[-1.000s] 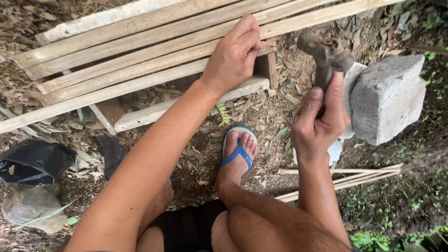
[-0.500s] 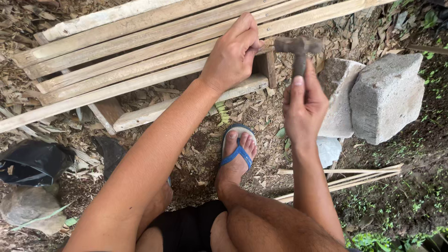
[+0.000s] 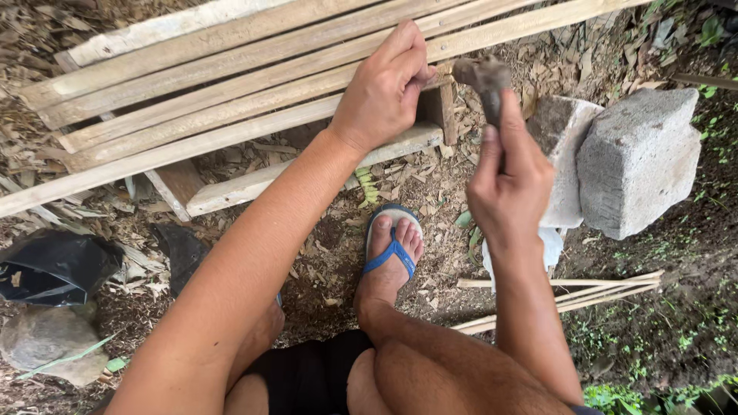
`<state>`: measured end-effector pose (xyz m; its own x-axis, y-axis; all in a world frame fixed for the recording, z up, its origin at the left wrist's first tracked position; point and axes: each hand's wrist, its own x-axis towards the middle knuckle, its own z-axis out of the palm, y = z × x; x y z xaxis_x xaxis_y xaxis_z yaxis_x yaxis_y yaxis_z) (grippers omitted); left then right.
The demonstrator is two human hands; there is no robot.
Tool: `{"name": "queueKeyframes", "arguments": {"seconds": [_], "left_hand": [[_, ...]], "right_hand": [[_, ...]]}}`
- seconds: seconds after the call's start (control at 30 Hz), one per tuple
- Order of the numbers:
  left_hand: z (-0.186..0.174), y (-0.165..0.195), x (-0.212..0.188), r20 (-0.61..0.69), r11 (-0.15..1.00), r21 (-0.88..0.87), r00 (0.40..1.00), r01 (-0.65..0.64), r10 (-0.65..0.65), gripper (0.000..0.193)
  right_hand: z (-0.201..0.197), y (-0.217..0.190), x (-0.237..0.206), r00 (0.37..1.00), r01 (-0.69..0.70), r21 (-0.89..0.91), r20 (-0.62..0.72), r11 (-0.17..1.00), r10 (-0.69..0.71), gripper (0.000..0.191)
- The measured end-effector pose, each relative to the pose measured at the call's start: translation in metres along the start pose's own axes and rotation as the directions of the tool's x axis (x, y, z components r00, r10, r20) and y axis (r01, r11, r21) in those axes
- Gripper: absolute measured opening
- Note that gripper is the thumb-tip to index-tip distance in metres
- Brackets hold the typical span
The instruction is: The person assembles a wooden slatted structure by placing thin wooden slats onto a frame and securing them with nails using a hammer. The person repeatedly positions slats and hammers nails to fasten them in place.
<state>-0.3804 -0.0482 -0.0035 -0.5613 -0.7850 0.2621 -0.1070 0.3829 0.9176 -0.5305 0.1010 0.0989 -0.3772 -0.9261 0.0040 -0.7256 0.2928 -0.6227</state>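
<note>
Right now the left hand (image 3: 382, 91) is planted on the frame of wooden slats (image 3: 231, 84), fingers curled together over the near slat's edge, thumb tucked toward the end of the wood. Just beside it, the right hand (image 3: 509, 184) grips the handle of a hammer (image 3: 486, 83), fingers wrapped tight around it and thumb lying up along the shaft. The hammer's dark head sits level with the slat's end, close to the left fingertips; whether it touches the wood I cannot tell. To the right, two grey concrete blocks (image 3: 638, 157) lean together on the leaf-strewn ground. Below, a foot in a blue flip-flop (image 3: 393, 247) rests flat on the dirt, and thin sticks (image 3: 569, 292) lie near the blocks.
</note>
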Motion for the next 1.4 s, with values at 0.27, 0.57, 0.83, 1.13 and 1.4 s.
{"name": "queueKeyframes", "arguments": {"seconds": [0.27, 0.57, 0.83, 1.13, 1.4], "left_hand": [[0.002, -0.001, -0.001, -0.005, 1.000, -0.011, 1.000, 0.018, -0.018, 0.025], [0.000, 0.000, -0.001, 0.011, 0.999, -0.033, 1.000, 0.025, -0.025, 0.024], [0.000, 0.000, -0.001, -0.025, 1.000, -0.016, 0.999, -0.021, 0.021, 0.019], [0.003, -0.005, -0.002, -0.028, 1.000, 0.013, 0.999, -0.028, 0.028, 0.019], [0.005, -0.007, -0.002, 0.027, 0.998, -0.019, 0.998, 0.055, -0.055, 0.020]], "right_hand": [[0.004, -0.006, 0.007, 0.977, 0.127, 0.064, -0.178, 0.990, -0.114, 0.042], [0.003, 0.003, -0.008, 0.972, 0.106, 0.045, -0.214, 0.993, -0.094, 0.041], [0.012, 0.018, -0.011, 0.987, 0.104, 0.067, -0.133, 0.992, -0.095, 0.037], [0.015, -0.013, 0.001, 0.995, 0.078, 0.032, -0.064, 0.996, -0.075, 0.037], [0.011, -0.012, -0.005, 0.998, 0.048, -0.113, -0.033, 0.992, -0.053, 0.036]]}}
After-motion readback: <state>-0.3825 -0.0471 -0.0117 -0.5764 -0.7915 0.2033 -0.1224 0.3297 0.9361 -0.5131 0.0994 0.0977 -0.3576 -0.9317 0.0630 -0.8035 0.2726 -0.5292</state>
